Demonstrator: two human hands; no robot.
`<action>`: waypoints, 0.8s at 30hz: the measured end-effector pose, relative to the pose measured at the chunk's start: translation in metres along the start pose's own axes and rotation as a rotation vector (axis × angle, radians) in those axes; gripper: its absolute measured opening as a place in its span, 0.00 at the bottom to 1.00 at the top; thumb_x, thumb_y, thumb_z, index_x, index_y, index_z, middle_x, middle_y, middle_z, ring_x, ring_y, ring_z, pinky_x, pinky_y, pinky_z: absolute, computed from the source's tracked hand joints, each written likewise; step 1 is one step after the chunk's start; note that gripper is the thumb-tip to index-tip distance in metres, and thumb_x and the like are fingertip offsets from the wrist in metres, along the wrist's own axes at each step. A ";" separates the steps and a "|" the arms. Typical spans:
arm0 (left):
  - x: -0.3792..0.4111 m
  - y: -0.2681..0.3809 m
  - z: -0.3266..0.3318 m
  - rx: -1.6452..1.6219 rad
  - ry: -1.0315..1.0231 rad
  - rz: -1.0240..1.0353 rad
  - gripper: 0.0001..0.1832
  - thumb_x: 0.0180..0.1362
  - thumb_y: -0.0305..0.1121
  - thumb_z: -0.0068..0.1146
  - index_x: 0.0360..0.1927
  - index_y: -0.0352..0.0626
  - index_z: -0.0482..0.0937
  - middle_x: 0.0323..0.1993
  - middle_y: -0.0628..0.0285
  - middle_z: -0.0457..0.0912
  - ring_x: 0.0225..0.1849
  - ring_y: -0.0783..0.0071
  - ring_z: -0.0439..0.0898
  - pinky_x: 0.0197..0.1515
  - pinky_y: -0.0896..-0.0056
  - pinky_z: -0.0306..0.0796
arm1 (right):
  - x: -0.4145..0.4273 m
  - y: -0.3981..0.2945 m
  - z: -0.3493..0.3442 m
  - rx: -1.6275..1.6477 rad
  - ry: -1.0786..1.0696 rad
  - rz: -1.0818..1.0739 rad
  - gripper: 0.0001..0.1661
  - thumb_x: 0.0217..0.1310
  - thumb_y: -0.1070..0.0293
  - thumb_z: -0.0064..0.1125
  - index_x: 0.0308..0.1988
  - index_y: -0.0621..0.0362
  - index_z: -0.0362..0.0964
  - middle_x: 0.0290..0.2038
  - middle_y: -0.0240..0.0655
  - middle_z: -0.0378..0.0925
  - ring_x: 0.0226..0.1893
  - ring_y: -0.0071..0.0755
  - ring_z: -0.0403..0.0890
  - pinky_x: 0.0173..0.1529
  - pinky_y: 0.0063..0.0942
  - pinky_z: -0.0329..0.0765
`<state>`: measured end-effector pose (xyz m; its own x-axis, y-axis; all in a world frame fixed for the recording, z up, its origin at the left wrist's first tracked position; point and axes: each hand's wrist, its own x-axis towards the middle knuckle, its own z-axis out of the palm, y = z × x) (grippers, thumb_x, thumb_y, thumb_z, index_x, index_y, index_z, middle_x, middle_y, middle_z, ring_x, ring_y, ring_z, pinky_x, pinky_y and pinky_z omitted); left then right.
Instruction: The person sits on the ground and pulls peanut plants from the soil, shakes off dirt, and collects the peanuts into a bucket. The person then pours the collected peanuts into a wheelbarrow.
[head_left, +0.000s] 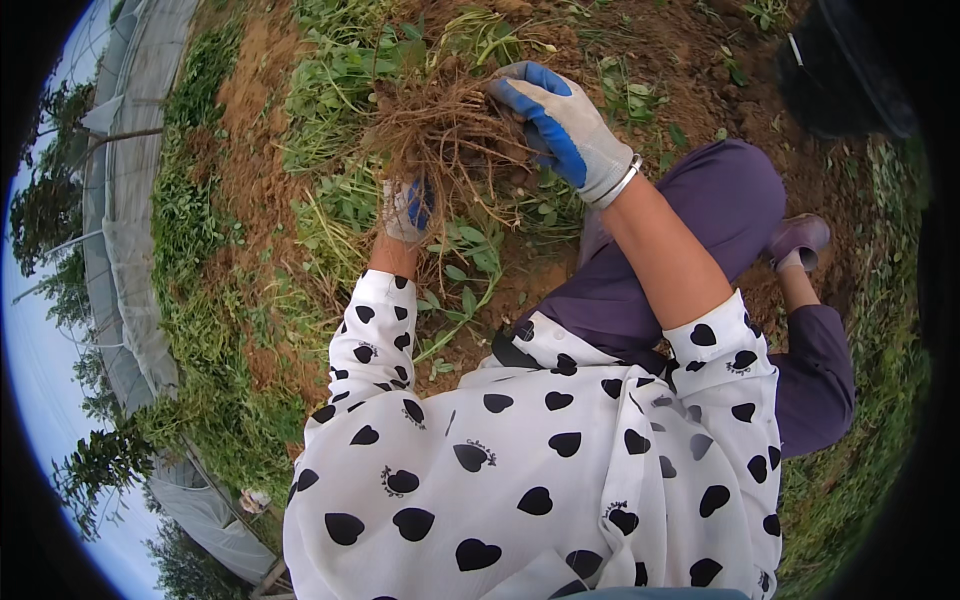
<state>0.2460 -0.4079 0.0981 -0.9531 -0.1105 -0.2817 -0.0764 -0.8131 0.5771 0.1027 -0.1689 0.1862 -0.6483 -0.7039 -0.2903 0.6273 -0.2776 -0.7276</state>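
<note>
A tangled brown root clump (450, 124) of an uprooted plant, apparently a peanut plant, is held up before me. My left hand (406, 208), in a grey-and-blue coated work glove, grips it from below and behind. Hanging roots hide most of those fingers. At the clump's right side, my right hand (566, 124), gloved the same way, curls its fingers into the roots. Whatever lies between its fingertips is hidden. Leafy green plants (322, 97) lie on the soil beyond and beneath the roots.
A black bucket (840, 82) stands on brown soil (675, 45) at upper right. My bent leg in purple trousers (712, 195) is close to the right forearm. Vegetation (195, 195) and plastic sheeting (135, 187) run along the left.
</note>
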 end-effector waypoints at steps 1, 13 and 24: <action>0.001 -0.001 -0.002 -0.006 0.001 -0.005 0.23 0.71 0.40 0.31 0.63 0.38 0.61 0.59 0.49 0.68 0.55 0.55 0.73 0.55 0.58 0.73 | 0.001 0.000 -0.003 -0.032 0.036 -0.051 0.15 0.65 0.58 0.53 0.47 0.54 0.70 0.22 0.22 0.68 0.10 0.10 0.55 0.14 0.14 0.51; 0.022 0.000 0.008 -0.162 -0.158 -0.090 0.23 0.71 0.40 0.29 0.64 0.38 0.59 0.61 0.47 0.66 0.57 0.52 0.71 0.58 0.57 0.72 | -0.002 -0.005 -0.015 -0.132 -0.074 -0.261 0.12 0.65 0.68 0.53 0.47 0.60 0.73 0.30 0.28 0.76 0.23 0.17 0.71 0.27 0.19 0.70; 0.007 -0.017 0.007 0.063 0.109 0.032 0.21 0.69 0.38 0.35 0.60 0.37 0.66 0.54 0.51 0.74 0.51 0.57 0.76 0.51 0.56 0.78 | -0.006 0.008 0.007 -0.914 -0.178 -0.448 0.25 0.61 0.67 0.55 0.57 0.59 0.67 0.44 0.33 0.80 0.35 0.22 0.78 0.41 0.24 0.77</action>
<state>0.2389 -0.3904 0.0919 -0.9183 -0.2000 -0.3417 -0.0678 -0.7708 0.6335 0.1150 -0.1717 0.1862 -0.6217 -0.7655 0.1658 -0.2714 0.0120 -0.9624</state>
